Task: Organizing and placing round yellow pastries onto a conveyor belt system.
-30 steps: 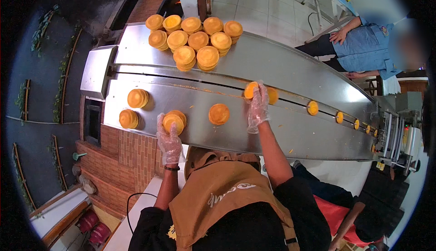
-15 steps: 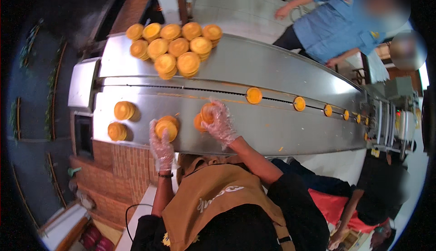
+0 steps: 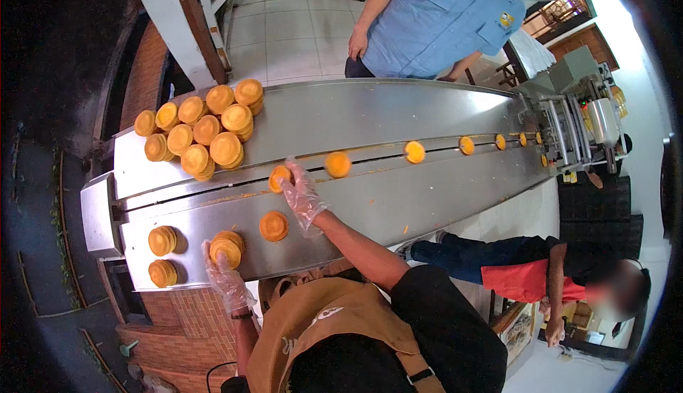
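Observation:
Both my hands wear clear plastic gloves. My left hand (image 3: 226, 283) has its fingers curled round the near side of a short stack of round golden cakes (image 3: 228, 246) by the table's near edge. My right hand (image 3: 304, 199) grips one round golden cake (image 3: 278, 179) at the near side of the slot along the table. Between the hands and a little nearer lies another round cake (image 3: 273, 226). Two more stacks, the far-left stack (image 3: 162, 240) and the near-left stack (image 3: 162, 273), stand left of my left hand.
A long steel table (image 3: 370, 215) has a slot with single cakes (image 3: 414, 152) spaced along it, leading to a machine with rollers (image 3: 601, 119) at right. Many stacks (image 3: 206, 130) crowd the far left. A person in a blue shirt (image 3: 434, 23) stands across; another (image 3: 526, 275) is at right.
The view has swung to the right. My right hand has moved from beside the near cake out to the slot, holding a cake. My left hand stays at its stack.

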The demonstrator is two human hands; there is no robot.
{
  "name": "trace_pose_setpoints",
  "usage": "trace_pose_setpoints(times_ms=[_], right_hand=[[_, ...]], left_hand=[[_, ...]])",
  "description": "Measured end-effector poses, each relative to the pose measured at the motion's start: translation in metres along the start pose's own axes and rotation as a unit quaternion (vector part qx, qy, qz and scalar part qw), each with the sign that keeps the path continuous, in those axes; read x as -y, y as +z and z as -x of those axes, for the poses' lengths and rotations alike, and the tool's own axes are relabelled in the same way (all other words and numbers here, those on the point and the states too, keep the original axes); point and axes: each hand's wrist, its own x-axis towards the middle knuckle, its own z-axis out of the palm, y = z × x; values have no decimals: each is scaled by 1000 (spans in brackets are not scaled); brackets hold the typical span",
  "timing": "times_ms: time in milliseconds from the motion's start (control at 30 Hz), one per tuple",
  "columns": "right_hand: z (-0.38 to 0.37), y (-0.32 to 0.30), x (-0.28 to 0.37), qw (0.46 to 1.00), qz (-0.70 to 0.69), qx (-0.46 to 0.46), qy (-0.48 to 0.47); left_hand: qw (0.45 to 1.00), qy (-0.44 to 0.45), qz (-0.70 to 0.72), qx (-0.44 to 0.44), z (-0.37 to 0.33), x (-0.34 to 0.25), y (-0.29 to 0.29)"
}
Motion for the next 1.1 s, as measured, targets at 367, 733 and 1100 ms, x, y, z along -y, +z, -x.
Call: trace_pose_setpoints(times_ms=[367, 733, 1100], right_hand=[[67, 24, 2, 869, 376, 187, -262], [0, 9, 4, 918, 306, -38, -250], [74, 36, 74, 913, 219, 184, -292]], left_hand=[[993, -62, 95, 34, 3, -13, -1], [966, -127, 220, 53, 9, -22, 9], [935, -185, 276, 123, 11, -34, 21]])
